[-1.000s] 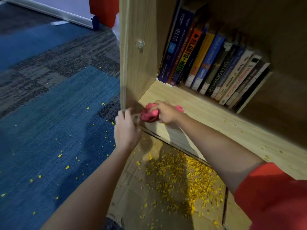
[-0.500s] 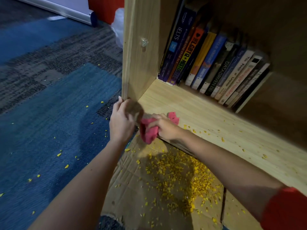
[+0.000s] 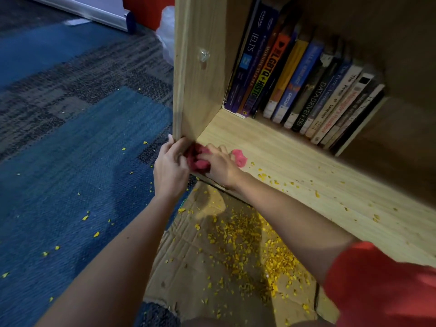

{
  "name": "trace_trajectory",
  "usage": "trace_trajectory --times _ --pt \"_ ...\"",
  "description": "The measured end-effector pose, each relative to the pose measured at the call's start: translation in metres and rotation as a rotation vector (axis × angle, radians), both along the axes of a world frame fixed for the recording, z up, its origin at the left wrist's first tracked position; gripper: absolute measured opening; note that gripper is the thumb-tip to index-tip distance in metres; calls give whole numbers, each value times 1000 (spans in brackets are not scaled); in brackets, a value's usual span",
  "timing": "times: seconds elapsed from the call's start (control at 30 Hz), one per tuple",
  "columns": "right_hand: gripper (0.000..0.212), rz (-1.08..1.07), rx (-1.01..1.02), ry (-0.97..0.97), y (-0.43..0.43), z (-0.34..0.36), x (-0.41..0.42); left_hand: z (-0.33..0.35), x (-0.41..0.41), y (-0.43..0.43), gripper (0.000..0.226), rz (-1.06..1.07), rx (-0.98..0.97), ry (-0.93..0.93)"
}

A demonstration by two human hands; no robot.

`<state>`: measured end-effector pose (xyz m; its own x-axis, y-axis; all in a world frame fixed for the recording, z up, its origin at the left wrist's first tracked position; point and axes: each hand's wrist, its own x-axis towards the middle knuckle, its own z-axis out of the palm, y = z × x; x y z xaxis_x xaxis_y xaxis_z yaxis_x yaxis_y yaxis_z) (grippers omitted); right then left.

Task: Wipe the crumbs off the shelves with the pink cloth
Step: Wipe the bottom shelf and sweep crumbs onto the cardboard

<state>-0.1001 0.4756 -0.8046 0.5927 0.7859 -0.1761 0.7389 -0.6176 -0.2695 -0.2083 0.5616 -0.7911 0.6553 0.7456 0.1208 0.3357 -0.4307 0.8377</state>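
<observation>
The pink cloth (image 3: 200, 159) is bunched at the front left corner of the wooden shelf (image 3: 306, 166), with my right hand (image 3: 221, 166) pressing down on it and gripping it. A fold of it sticks out to the right of my fingers. My left hand (image 3: 171, 168) rests against the bottom of the shelf's left side panel (image 3: 195, 90), its fingertips touching the cloth's left edge. Yellow crumbs (image 3: 266, 177) lie scattered on the shelf to the right of my right hand.
A row of leaning books (image 3: 295, 83) stands at the back of the shelf. Below the shelf edge, flat cardboard (image 3: 188, 267) on the floor holds a thick pile of yellow crumbs (image 3: 254, 246). A few crumbs dot the blue carpet (image 3: 70, 185) to the left.
My right hand swept the cloth over the shelf's front edge and has come back up onto the corner. My left hand has stayed by the side panel, now touching the cloth.
</observation>
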Motion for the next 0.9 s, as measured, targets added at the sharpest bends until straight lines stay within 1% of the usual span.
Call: trace_trajectory --times 0.13,0.2,0.27,0.3,0.37,0.47,0.5,0.57,0.63,0.7,0.8,0.9 --pt "39 165 -60 56 -53 4 -17 -6 2 -3 43 6 -18 3" --pt "38 156 46 82 -69 10 -19 -5 1 -6 45 3 -33 1" --pt "41 63 169 24 -65 22 -5 -3 1 -6 46 6 -38 -12" --pt "42 -6 184 -10 -59 27 10 -2 1 -8 47 4 -39 -12" --pt "39 -150 122 -58 -51 29 46 1 -1 -10 48 -19 -51 1" --pt "42 -251 -88 -67 -57 12 79 2 -3 -10 50 -45 -63 58" --pt "45 -277 -119 -59 -61 5 78 2 -3 -11 51 -54 -65 82" --pt "47 -337 -97 -57 -65 -3 59 -1 -1 -17 56 -81 -62 140" --pt "48 -321 -53 -74 -71 -2 37 -7 1 -30 64 -108 -57 221" --pt "50 -266 -61 -96 -83 0 15 -16 1 -48 70 -163 -36 295" --pt "50 -187 -62 -142 -107 -6 -14 -25 4 -70 69 -293 41 383" --pt "46 -157 39 -24 -122 -1 -19 -25 12 -77 63 -410 86 451"
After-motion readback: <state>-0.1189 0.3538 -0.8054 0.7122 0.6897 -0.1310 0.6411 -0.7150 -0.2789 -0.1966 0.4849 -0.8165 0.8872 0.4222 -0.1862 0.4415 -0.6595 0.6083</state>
